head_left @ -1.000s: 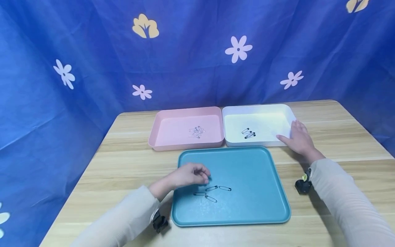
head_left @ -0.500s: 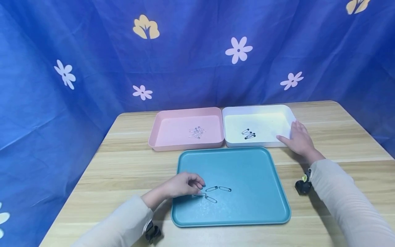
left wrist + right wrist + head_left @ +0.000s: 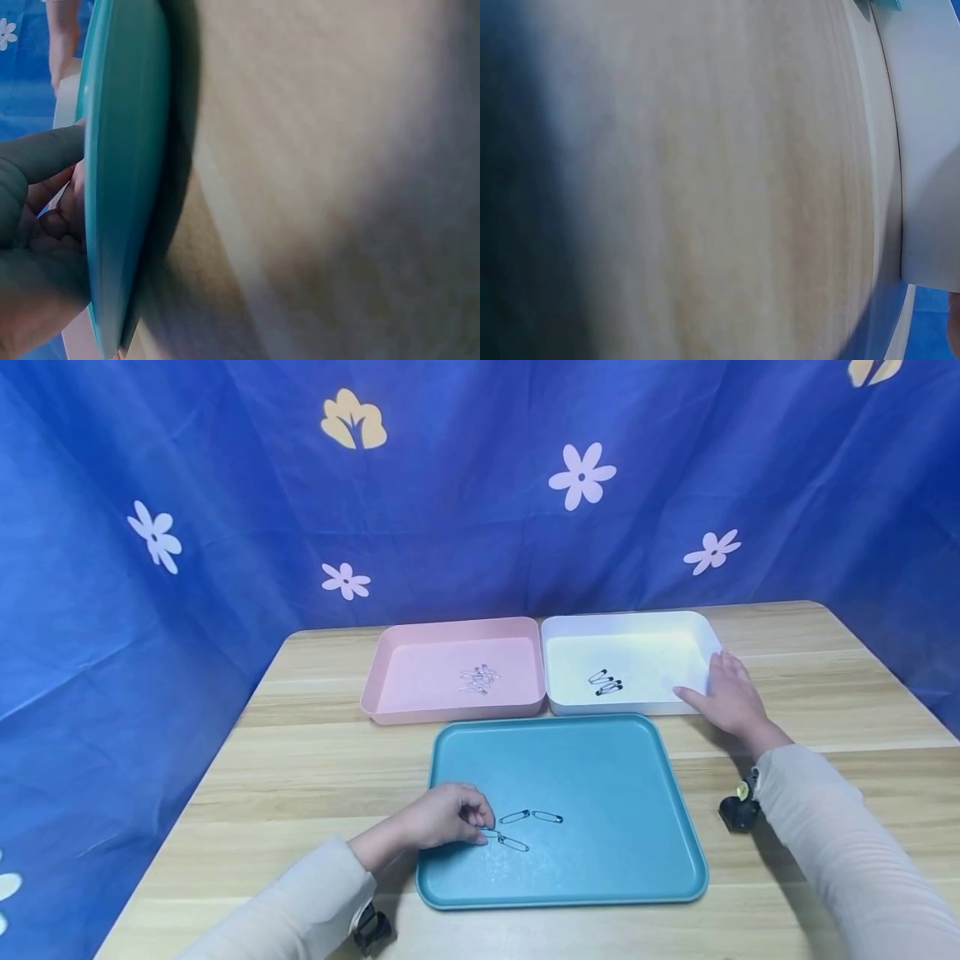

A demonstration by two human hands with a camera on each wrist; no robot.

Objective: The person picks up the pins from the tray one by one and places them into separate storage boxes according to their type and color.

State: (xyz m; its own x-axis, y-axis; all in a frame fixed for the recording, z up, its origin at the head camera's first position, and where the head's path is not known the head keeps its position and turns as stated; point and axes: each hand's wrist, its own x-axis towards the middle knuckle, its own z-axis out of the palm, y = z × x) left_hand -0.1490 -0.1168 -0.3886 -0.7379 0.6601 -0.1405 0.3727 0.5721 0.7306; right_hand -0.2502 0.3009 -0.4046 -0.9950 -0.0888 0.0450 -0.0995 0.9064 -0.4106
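My left hand (image 3: 453,814) is over the left part of a teal tray (image 3: 600,877). Its thumb and fingertips pinch a safety pin (image 3: 491,833), whose left end the hand hides. A second safety pin (image 3: 513,843) lies right by that one, and two more are just beyond it, one of them a dark-ended safety pin (image 3: 547,817). In the left wrist view, the tray's edge (image 3: 127,150) hides the fingertips. My right hand (image 3: 731,697) rests at the front right corner of a white bin (image 3: 622,708), thumb spread along the front and fingers along the side.
Several black-headed safety pins (image 3: 606,683) lie in the white bin. To its left stands a pink bin (image 3: 420,710) with a small heap of silvery safety pins (image 3: 478,678). Both bins stand just behind the teal tray on a wooden table (image 3: 300,760). A blue curtain (image 3: 450,527) hangs behind.
My left hand has moved down and slightly left to the leftmost safety pin on the teal tray, and its thumb and fingers have closed there. My right hand stays at the white bin.
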